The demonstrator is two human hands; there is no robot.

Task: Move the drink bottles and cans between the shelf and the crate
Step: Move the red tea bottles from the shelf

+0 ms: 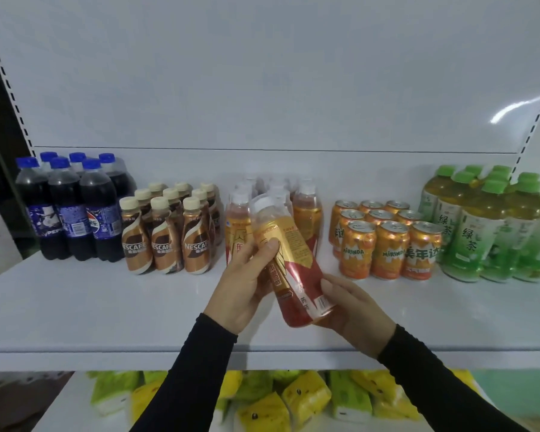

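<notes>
Red-gold tea bottle [289, 260] held tilted above near edge of white shelf [106, 307], cap toward far side. Left hand [247, 285] gripped round label; right hand [353, 310] fingers curled under base. Matching bottles [306, 210] just behind.

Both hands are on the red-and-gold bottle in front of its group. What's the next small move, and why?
Probably tip the red-and-gold bottle upright and set it on the shelf in front of the matching bottles. It is tilted, cap toward the back, held by the left hand at mid-body and the right hand at the base, and bare shelf shows below it. No crate is in view.
</notes>
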